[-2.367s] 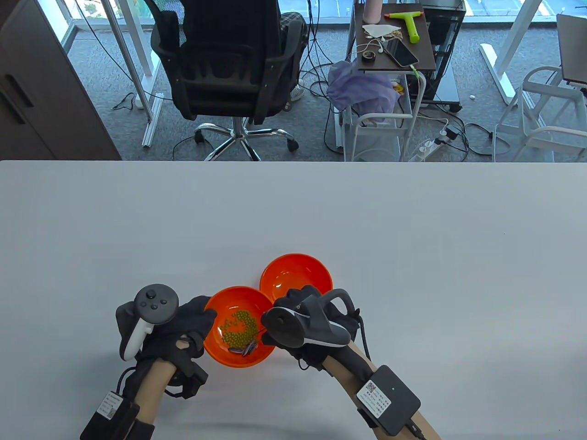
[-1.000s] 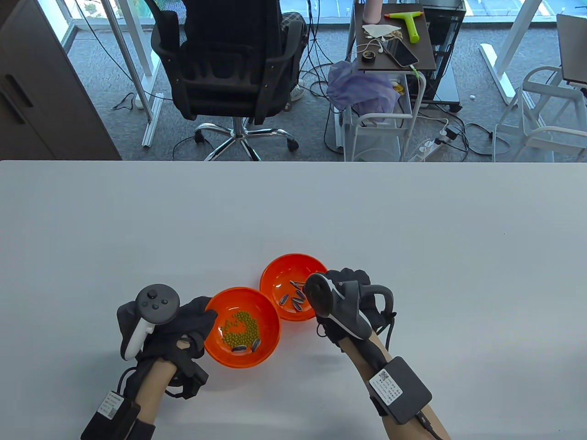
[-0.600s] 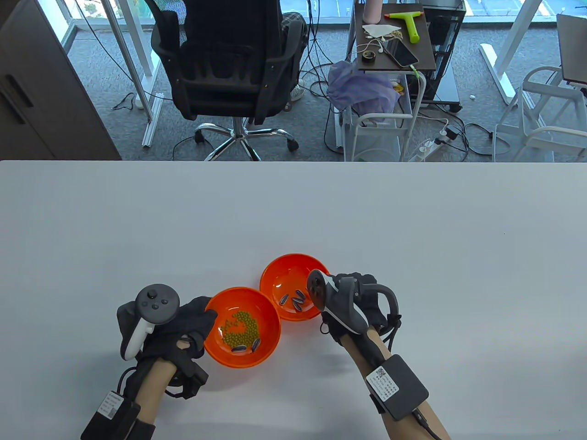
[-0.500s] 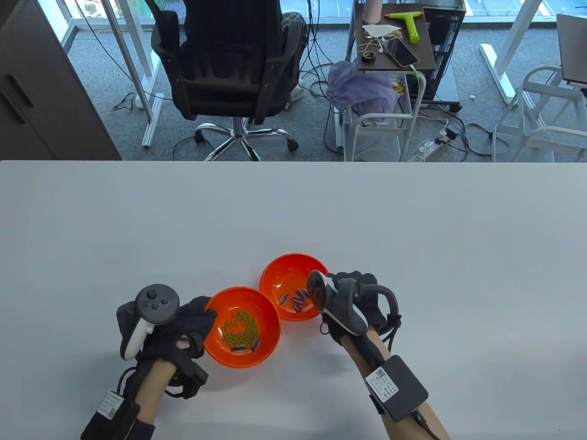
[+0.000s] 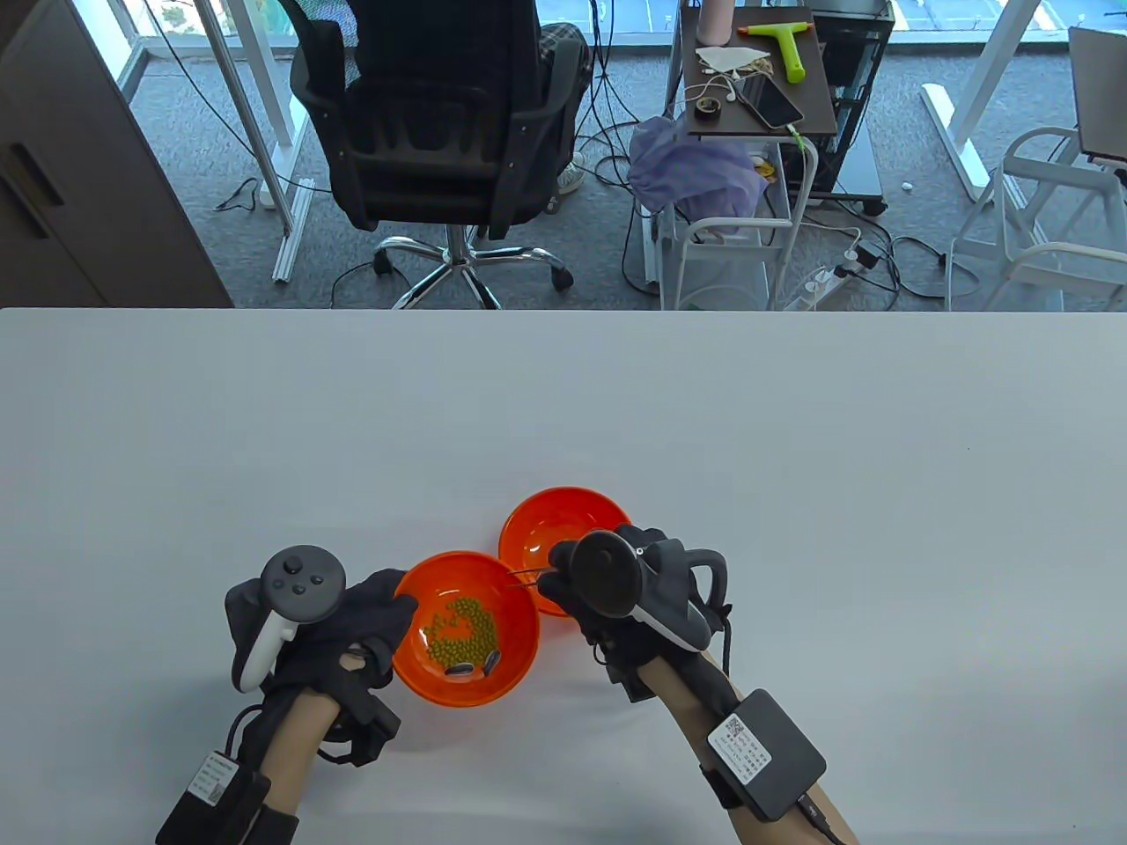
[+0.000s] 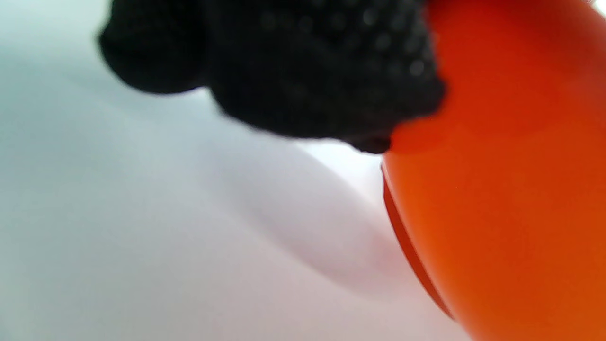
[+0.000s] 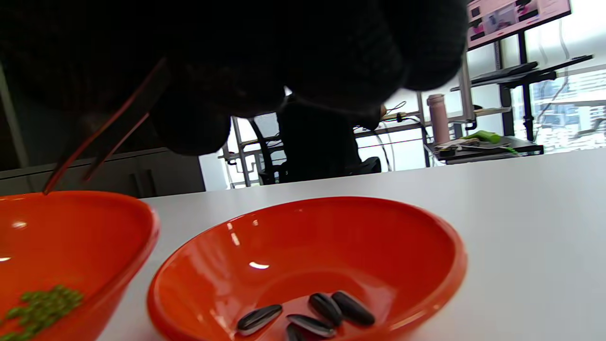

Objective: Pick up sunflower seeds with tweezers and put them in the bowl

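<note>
Two orange bowls stand side by side. The near left bowl (image 5: 519, 656) holds green beans (image 5: 460, 632) and two striped sunflower seeds (image 5: 461, 672). The far right bowl (image 5: 563, 515) holds several seeds (image 7: 326, 308), which my right hand hides in the table view. My left hand (image 5: 387, 616) grips the left bowl's rim; its fingers (image 6: 307, 71) press on the bowl's outer wall (image 6: 497, 189). My right hand (image 5: 555, 585) holds thin metal tweezers (image 5: 521, 576). Their tips (image 7: 66, 185) are apart and empty, just above the left bowl's far right rim (image 7: 118, 201).
The white table (image 5: 792, 440) stretches wide around the bowls. Beyond its far edge stand an office chair (image 5: 440, 132) and a small cart (image 5: 757, 88) with clutter, all off the table.
My right hand carried a seed from the left bowl to the right bowl, released it there, and has swung back left over the left bowl's rim. The left hand has not moved.
</note>
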Tool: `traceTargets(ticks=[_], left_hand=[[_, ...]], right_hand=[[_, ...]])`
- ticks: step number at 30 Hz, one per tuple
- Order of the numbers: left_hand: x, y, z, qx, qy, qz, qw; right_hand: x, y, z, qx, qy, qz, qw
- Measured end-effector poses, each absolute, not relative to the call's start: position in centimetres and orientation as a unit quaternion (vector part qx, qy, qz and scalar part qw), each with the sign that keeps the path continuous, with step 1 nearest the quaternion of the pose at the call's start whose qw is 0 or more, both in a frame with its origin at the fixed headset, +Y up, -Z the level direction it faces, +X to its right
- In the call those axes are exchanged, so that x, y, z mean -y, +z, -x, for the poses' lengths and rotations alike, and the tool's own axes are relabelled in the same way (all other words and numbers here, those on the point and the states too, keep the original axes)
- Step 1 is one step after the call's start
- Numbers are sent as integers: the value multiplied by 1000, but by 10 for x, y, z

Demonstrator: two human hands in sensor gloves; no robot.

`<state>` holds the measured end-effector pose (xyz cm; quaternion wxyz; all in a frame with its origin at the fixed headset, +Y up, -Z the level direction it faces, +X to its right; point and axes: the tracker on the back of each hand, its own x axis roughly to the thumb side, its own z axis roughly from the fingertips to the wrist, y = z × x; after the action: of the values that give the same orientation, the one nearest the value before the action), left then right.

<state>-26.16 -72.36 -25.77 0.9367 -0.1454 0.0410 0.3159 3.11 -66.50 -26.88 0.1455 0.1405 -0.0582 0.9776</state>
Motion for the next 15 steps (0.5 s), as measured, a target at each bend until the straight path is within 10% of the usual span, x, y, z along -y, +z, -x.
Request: traceTargets(ticks=[15], left_hand=[[723, -258, 262, -39, 318, 144, 936]], right_hand=[[685, -241, 20, 31, 965, -254, 50]])
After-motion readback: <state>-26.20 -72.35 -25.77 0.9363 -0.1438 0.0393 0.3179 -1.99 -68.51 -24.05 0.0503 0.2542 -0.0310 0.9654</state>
